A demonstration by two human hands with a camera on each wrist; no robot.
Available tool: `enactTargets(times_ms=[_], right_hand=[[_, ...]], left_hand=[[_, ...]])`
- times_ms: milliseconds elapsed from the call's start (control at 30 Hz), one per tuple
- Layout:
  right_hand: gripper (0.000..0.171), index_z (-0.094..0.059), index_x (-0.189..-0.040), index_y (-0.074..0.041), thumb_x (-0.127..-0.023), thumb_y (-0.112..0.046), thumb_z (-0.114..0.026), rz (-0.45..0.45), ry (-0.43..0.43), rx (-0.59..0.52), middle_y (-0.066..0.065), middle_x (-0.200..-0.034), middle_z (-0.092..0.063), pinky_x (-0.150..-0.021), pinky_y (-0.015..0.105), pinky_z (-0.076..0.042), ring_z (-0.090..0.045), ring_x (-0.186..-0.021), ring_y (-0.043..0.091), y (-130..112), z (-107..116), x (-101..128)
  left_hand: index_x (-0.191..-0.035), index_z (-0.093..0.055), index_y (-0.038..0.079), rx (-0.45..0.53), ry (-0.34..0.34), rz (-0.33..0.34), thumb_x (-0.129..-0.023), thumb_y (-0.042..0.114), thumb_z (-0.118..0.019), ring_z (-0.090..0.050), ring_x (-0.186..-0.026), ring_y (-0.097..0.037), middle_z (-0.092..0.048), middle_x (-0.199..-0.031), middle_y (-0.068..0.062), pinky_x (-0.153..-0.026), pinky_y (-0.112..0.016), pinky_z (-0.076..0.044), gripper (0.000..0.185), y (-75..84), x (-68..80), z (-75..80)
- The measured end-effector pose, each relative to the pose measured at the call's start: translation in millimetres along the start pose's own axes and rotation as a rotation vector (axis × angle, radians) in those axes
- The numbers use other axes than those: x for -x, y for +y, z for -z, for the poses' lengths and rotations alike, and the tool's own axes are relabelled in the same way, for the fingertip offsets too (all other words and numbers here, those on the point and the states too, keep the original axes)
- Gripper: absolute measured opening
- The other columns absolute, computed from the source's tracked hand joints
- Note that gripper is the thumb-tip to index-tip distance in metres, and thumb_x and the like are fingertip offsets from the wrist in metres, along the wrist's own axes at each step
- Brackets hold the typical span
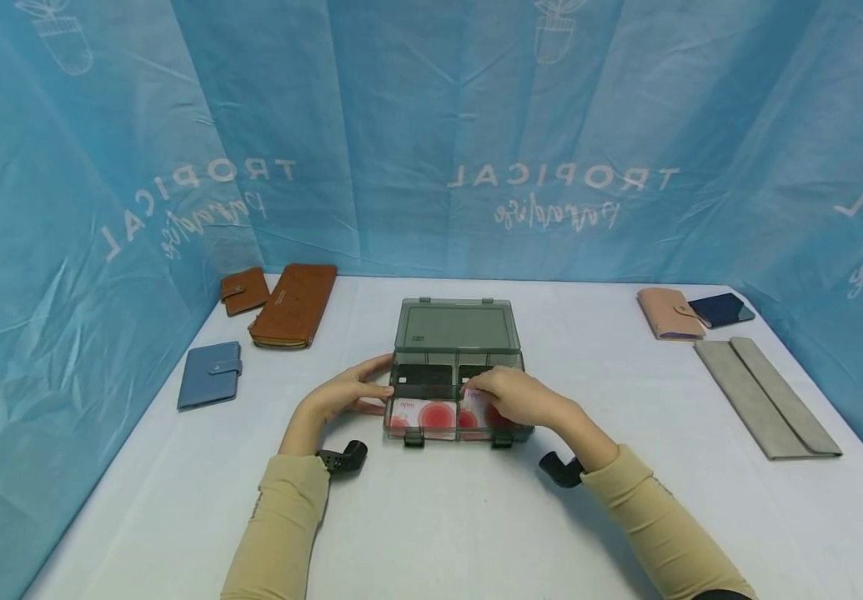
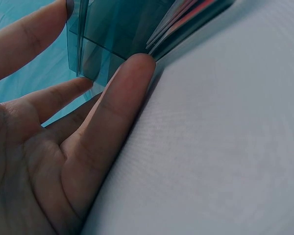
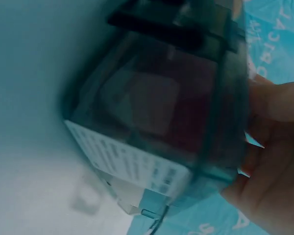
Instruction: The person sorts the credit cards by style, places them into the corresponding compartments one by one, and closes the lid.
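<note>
A smoky clear plastic box (image 1: 455, 367) stands mid-table with its lid (image 1: 455, 325) tipped back. Black cards (image 1: 422, 375) fill its rear cells and white cards with red circles (image 1: 422, 414) its front cells. My left hand (image 1: 348, 392) lies flat against the box's left wall; in the left wrist view its straight fingers (image 2: 122, 93) touch the box corner (image 2: 108, 39). My right hand (image 1: 514, 398) curls over the front right cell and seems to pinch the top edge of a white card (image 1: 476, 393). In the right wrist view, the right hand (image 3: 277, 147) hooks over the box (image 3: 152, 112).
Two brown wallets (image 1: 245, 290) (image 1: 293, 305) and a blue one (image 1: 210, 373) lie at the left. A pink wallet (image 1: 669, 313), a navy one (image 1: 720, 309) and a long grey pouch (image 1: 765, 396) lie at the right. Blue cloth walls close in three sides.
</note>
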State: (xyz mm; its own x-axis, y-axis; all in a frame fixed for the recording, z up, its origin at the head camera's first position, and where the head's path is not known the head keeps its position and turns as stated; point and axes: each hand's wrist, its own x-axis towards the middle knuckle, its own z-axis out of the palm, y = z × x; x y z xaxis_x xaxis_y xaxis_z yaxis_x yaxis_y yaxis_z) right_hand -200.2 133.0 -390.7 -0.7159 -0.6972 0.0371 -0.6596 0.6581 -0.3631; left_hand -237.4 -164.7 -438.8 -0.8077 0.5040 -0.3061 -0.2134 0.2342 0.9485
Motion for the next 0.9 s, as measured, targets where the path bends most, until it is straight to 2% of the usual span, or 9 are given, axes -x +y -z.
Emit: enactTargets(times_ms=[167, 267, 467, 633, 767, 833, 900], right_hand=[[0.018, -0.069, -0.103, -0.01, -0.089, -0.005, -0.059, -0.004, 0.025, 0.059, 0.0, -0.094, -0.064, -0.076, 0.03, -0.053, -0.061, -0.089, 0.015, -2, -6, -1], [0.017, -0.07, -0.099, -0.012, -0.086, -0.004, -0.062, -0.01, 0.058, 0.099, -0.001, -0.095, -0.066, -0.078, 0.031, -0.053, -0.062, -0.09, 0.015, -2, -7, -1], [0.019, -0.073, -0.096, -0.011, -0.082, -0.001, -0.065, -0.001, 0.077, 0.198, 0.001, -0.089, -0.064, -0.073, 0.031, -0.054, -0.062, -0.084, 0.017, -6, -6, 0], [0.018, -0.074, -0.095, -0.013, -0.083, -0.003, -0.065, -0.006, 0.068, 0.235, 0.001, -0.092, -0.069, -0.074, 0.032, -0.055, -0.064, -0.085, 0.017, -8, -3, -1], [0.019, -0.071, -0.1, -0.01, -0.084, -0.003, -0.064, -0.017, -0.003, 0.14, 0.003, -0.092, -0.07, -0.071, 0.031, -0.054, -0.064, -0.081, 0.015, -4, 5, 0], [0.021, -0.069, -0.105, -0.008, -0.085, -0.004, -0.063, -0.033, -0.027, 0.035, 0.004, -0.092, -0.069, -0.07, 0.031, -0.053, -0.062, -0.08, 0.015, 4, 14, 1], [0.024, -0.066, -0.11, -0.007, -0.086, -0.005, -0.062, -0.067, -0.015, -0.088, 0.005, -0.093, -0.067, -0.07, 0.031, -0.052, -0.06, -0.082, 0.015, 17, 25, 0]], left_hand=[[-0.149, -0.015, 0.011, 0.005, -0.008, -0.005, -0.087, 0.015, -0.062, -0.049, -0.117, -0.031, -0.008, -0.154, -0.013, -0.091, -0.041, -0.049, 0.078, 0.0, -0.3, 0.5], [-0.149, -0.015, 0.01, 0.008, -0.009, -0.007, -0.087, 0.014, -0.061, -0.05, -0.116, -0.03, -0.008, -0.154, -0.013, -0.09, -0.041, -0.049, 0.078, -0.3, -0.2, 0.8], [-0.149, -0.015, 0.01, 0.009, -0.01, -0.011, -0.087, 0.014, -0.061, -0.05, -0.117, -0.031, -0.008, -0.154, -0.013, -0.09, -0.041, -0.049, 0.077, -0.2, 0.1, 1.3], [-0.149, -0.015, 0.011, 0.006, -0.001, -0.004, -0.086, 0.015, -0.062, -0.047, -0.12, -0.032, -0.008, -0.154, -0.013, -0.091, -0.041, -0.049, 0.078, 0.4, 0.5, 0.8], [-0.149, -0.015, 0.011, 0.002, 0.003, 0.002, -0.086, 0.015, -0.062, -0.045, -0.122, -0.033, -0.009, -0.154, -0.013, -0.091, -0.041, -0.049, 0.078, 1.2, 0.9, 0.0], [-0.149, -0.015, 0.011, 0.002, 0.002, 0.003, -0.086, 0.015, -0.062, -0.045, -0.122, -0.034, -0.009, -0.154, -0.013, -0.091, -0.041, -0.049, 0.079, 1.6, 1.1, 0.0], [-0.149, -0.014, 0.01, 0.003, 0.0, 0.0, -0.086, 0.015, -0.061, -0.045, -0.122, -0.034, -0.008, -0.154, -0.013, -0.091, -0.041, -0.049, 0.079, 1.9, 1.0, 0.2]])
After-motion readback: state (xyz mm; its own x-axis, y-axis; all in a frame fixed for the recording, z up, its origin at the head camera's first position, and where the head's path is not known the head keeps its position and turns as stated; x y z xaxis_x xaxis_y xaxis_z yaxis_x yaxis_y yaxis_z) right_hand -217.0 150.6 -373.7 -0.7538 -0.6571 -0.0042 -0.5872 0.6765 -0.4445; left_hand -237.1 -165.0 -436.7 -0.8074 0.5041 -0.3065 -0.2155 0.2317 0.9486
